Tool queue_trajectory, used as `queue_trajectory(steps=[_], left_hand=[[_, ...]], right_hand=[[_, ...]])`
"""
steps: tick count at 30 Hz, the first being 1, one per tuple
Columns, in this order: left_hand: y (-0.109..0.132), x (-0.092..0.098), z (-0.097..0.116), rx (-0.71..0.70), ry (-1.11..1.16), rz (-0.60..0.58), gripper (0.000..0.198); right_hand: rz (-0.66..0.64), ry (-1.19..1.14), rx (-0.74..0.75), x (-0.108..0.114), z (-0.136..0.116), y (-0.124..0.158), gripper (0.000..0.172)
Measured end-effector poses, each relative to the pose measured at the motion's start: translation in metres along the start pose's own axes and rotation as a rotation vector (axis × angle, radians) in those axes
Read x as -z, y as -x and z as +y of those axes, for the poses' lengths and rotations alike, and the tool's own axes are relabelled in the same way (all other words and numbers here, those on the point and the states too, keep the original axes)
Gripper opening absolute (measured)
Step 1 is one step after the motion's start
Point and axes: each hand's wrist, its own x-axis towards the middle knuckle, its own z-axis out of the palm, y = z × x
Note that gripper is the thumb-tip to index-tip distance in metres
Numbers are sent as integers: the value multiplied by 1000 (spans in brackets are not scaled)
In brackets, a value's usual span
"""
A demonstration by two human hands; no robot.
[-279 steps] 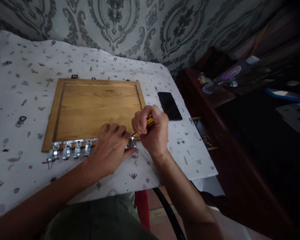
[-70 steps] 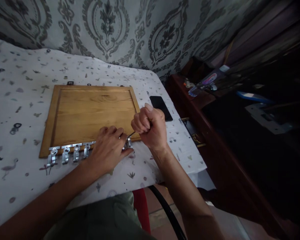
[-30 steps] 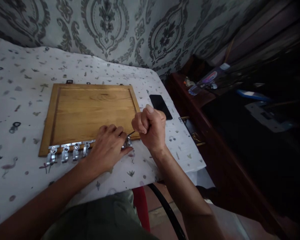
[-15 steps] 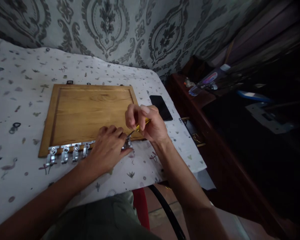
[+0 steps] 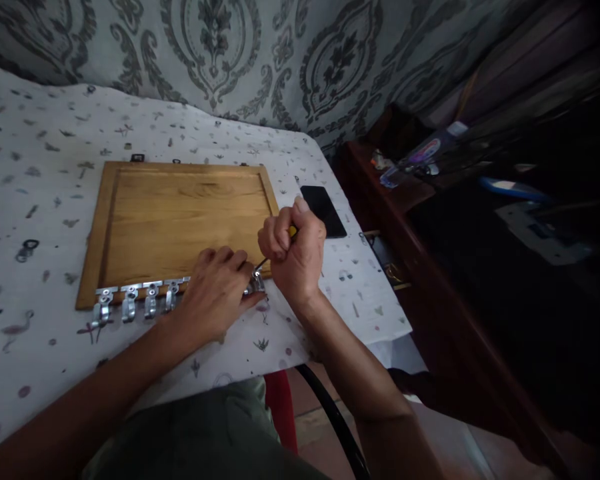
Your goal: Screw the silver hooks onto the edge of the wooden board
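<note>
A wooden panel [image 5: 185, 213] with a raised frame lies flat on the table. Along its near edge runs a silver metal hook rail [image 5: 137, 287] with several curved hooks hanging past the edge. My left hand [image 5: 214, 287] grips the rail's right part against the panel, fingers curled on top and thumb by the end hook, hiding the rail's middle. In my right hand [image 5: 297, 257] is a screwdriver [image 5: 293, 231] with a yellow handle, mostly covered by my closed fingers. Its thin shaft slants down left to the rail's right end, where the tip meets the metal.
A black phone [image 5: 324, 211] lies right of the panel on the patterned tablecloth [image 5: 40, 200]. Beyond the table's right edge stands a dark red wooden cabinet [image 5: 430, 267] with a clear bottle [image 5: 423, 157] and a blue-edged object [image 5: 514, 189]. A patterned curtain [image 5: 260, 60] hangs behind.
My right hand has turned and closed more fully around the screwdriver's handle, which now stands steeper. My left hand keeps its place on the rail. The view has shifted slightly.
</note>
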Motion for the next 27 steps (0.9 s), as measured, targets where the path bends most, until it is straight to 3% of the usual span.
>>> queue_trajectory(steps=[6, 10, 15, 19, 27], left_hand=[[1, -2, -1, -9, -16, 10, 35], [1, -3, -1, -11, -20, 17, 36], [2, -3, -2, -13, -7, 33, 37], [2, -4, -2, -8, -13, 36, 38], [0, -4, -1, -1, -4, 44, 38]], right_hand=[[116, 44, 96, -5, 3, 4, 66], [91, 41, 90, -4, -3, 4, 66], [55, 84, 189, 4, -27, 0, 64], [-6, 63, 102, 8, -27, 0, 65], [34, -15, -8, 11, -9, 2, 63]])
